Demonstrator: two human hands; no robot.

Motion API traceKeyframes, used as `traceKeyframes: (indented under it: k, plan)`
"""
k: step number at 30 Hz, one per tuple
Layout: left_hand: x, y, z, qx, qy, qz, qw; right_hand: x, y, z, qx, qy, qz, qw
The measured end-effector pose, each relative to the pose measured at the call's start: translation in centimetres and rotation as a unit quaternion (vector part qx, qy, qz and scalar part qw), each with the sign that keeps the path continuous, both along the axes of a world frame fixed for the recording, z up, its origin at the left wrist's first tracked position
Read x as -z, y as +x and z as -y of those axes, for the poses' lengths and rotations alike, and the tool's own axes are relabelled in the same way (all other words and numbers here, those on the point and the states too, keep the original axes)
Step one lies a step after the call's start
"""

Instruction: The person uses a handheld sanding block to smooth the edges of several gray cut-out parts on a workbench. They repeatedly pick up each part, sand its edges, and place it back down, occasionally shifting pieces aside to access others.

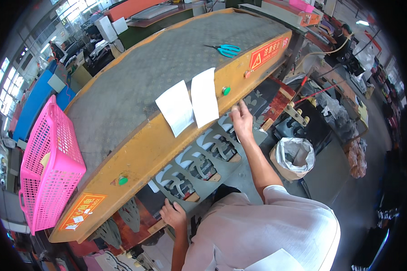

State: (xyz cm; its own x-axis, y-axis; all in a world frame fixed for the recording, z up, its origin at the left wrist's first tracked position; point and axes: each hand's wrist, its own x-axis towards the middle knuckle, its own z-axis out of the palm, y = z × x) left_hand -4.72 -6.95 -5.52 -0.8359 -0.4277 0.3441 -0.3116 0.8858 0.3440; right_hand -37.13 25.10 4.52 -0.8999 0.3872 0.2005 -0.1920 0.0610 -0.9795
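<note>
Below the yellow press beam (146, 154) lies a thin grey sheet (224, 174) with several large curved cut-outs. Dark and white pieces show through its openings. At the sheet's near left corner is my left hand (174, 215), thumb and fingertips against its edge; whether they pinch it is unclear. My right hand (243, 122) reaches over the sheet's right part to the beam's lower edge. Its fingers are bent, and what the tips touch is hidden. Two white papers (205, 98) hang over the beam's front, left of a green button (226, 90).
Blue-handled scissors (229, 50) and a pink plastic basket (59, 162) rest on the press top. Another green button (123, 180) sits lower on the beam. Grey cut pieces (129, 214) lie left of my left hand. A lined bin (293, 157) stands right. A person (341, 44) sits farther off.
</note>
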Motion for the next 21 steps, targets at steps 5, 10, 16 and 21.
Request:
traceKeyframes:
  k: [5,10,16,21]
  plan:
    - [1.0,-3.0,1.9,-0.008,-0.023,0.029,0.999,-0.5,-1.0,0.0,-0.096,0.163,0.073,0.979]
    - [1.7,-5.7,2.9,-0.045,-0.046,0.022,0.998,7.3,6.3,4.1,-0.333,0.269,0.035,0.903]
    - [2.1,-6.4,2.9,-0.043,-0.042,-0.044,0.997,9.5,9.0,7.3,-0.318,0.467,-0.161,0.809]
    - [1.9,-6.2,3.3,-0.042,-0.005,0.053,0.998,8.4,8.6,8.0,-0.319,0.476,-0.24,0.784]
